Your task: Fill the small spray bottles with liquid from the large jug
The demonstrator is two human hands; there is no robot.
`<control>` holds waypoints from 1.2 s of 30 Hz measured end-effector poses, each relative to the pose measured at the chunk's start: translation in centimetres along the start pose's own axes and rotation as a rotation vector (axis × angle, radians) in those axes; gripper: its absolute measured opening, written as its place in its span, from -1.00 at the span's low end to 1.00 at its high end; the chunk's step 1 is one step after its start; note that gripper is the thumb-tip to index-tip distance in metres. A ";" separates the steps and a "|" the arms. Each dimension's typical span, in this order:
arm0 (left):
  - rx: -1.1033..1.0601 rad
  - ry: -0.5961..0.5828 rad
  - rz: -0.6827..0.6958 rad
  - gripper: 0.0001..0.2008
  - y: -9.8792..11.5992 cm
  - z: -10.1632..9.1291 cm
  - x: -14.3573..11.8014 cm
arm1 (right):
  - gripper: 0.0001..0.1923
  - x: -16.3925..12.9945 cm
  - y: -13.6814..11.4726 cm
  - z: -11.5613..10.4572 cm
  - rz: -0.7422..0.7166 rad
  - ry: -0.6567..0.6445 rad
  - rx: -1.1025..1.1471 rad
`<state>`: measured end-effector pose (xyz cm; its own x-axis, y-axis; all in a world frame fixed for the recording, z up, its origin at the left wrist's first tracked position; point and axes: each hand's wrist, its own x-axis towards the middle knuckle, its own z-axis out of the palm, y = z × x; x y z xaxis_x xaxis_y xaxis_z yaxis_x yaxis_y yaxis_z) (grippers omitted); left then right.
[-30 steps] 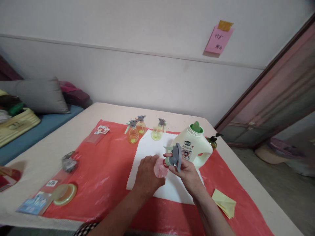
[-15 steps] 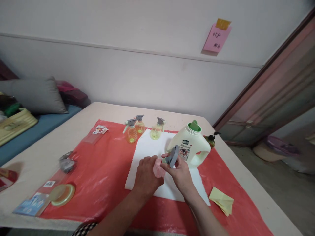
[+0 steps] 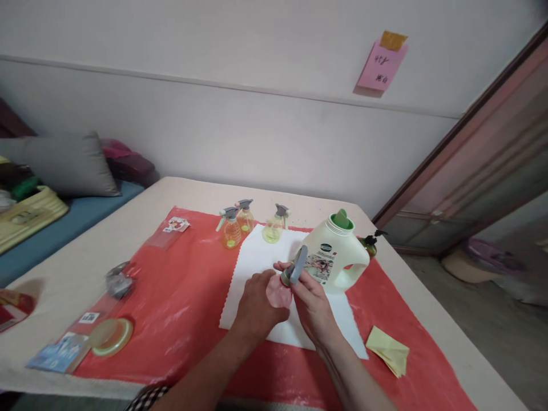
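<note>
The gray spray head [image 3: 296, 266] has tipped from its sideways lean to a steeper angle above the pink bottle [image 3: 278, 293], and the right hand [image 3: 314, 305] has turned with it. The table [image 3: 141, 200] has a pale top with a red sheet [image 3: 184, 297] laid over it and a white sheet [image 3: 242, 277] on that; a plain wall [image 3: 214, 131] bearing a pink note [image 3: 381, 71] rises behind, a gray cushion [image 3: 81, 165] lies at the left and a bin [image 3: 475, 262] stands on the floor at the right. Both forearms reach in from the near edge and converge over the white sheet. The left hand [image 3: 259, 302] wraps the bottle's body from the left, while the right hand grips the spray head from the right; whether the bottle's base touches the sheet cannot be told. Just beyond the right hand stands the large cream jug [image 3: 319, 248], leaving little space that way. A broad stretch of red sheet separates the left hand from the round lid [image 3: 120, 337], and a folded yellow cloth [image 3: 389, 350] lies to the right of the right forearm, inside the red sheet's edge. Three spray bottles [image 3: 232, 234] stand farther back.
</note>
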<state>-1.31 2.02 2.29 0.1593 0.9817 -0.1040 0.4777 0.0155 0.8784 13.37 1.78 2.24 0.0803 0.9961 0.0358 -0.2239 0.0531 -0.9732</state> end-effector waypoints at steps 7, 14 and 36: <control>0.066 0.037 -0.003 -0.28 0.0 0.7 -0.3 | -0.53 -0.4 1.4 1.4 -0.029 0.204 -0.015; -0.031 0.043 -0.090 -0.24 0.5 0.5 -0.1 | -0.52 -0.9 0.8 1.7 -0.049 0.181 -0.002; -0.026 0.115 0.018 -0.31 0.3 0.8 -0.3 | -0.58 -0.6 0.5 2.4 -0.051 0.274 -0.101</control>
<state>-0.51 1.62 2.15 0.0668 0.9971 -0.0354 0.4530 0.0013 0.8915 10.90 1.35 2.31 0.3511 0.9357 0.0358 -0.1161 0.0814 -0.9899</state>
